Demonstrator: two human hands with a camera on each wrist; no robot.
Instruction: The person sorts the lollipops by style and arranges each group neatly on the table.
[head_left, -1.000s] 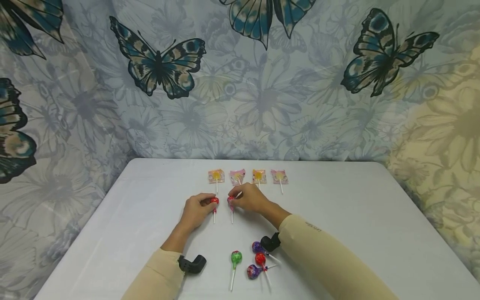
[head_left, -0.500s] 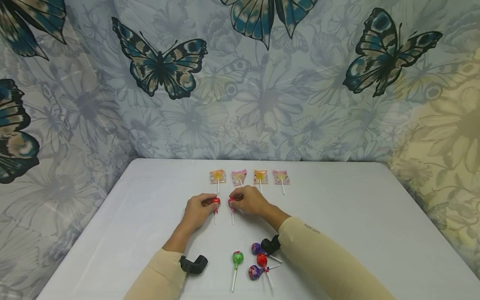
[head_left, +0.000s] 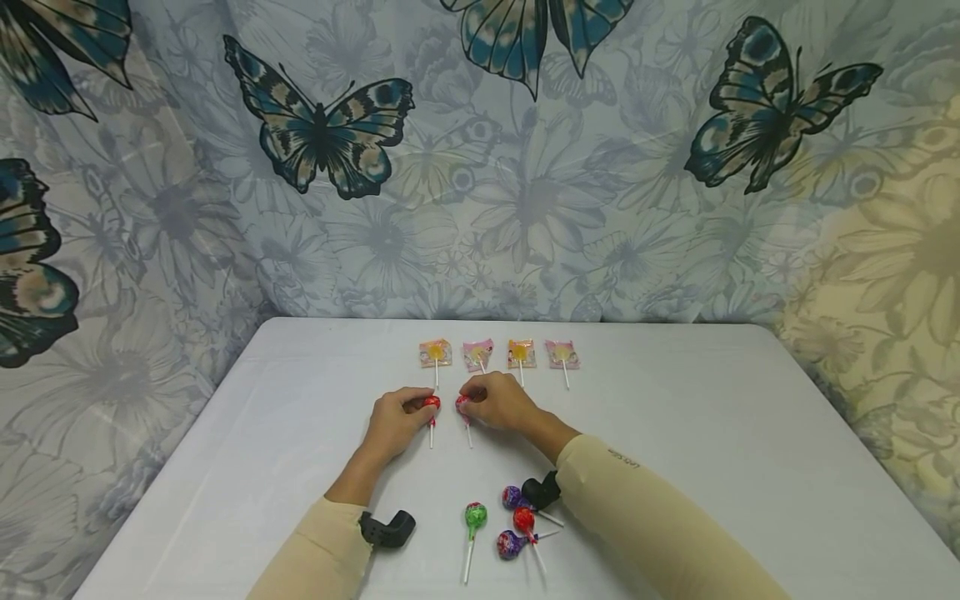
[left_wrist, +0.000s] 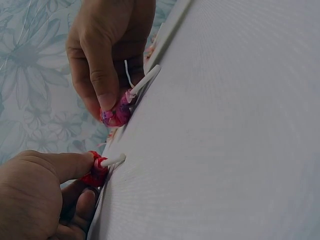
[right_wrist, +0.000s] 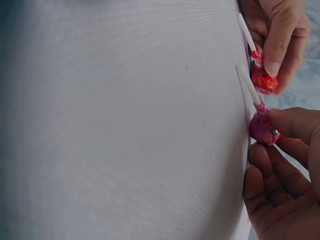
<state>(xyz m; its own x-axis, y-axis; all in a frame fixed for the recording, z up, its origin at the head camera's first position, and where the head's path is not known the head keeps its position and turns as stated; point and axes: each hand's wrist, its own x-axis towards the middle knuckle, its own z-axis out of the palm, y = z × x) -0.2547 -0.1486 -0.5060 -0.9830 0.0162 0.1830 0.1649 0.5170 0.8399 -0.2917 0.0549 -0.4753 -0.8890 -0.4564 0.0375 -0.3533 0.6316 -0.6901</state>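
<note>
Lollipop in red wrapping [right_wrist: 262, 81] sits pinched in the left hand [head_left: 393, 423] at the white tabletop [head_left: 675, 417], with a pink-purple lollipop [right_wrist: 262, 128] pinched in the right hand [head_left: 501, 402] at its three o'clock, a green lollipop [head_left: 476, 516] near five, and four bagged lollipops [head_left: 521, 353] from twelve to two.

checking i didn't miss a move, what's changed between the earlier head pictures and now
The pink lollipop in the right hand has turned slightly, its stick swinging a little to the right. Nothing newly gripped or let go: the left hand still holds its red lollipop. The green lollipop and the far row of flat lollipops stayed put.
</note>
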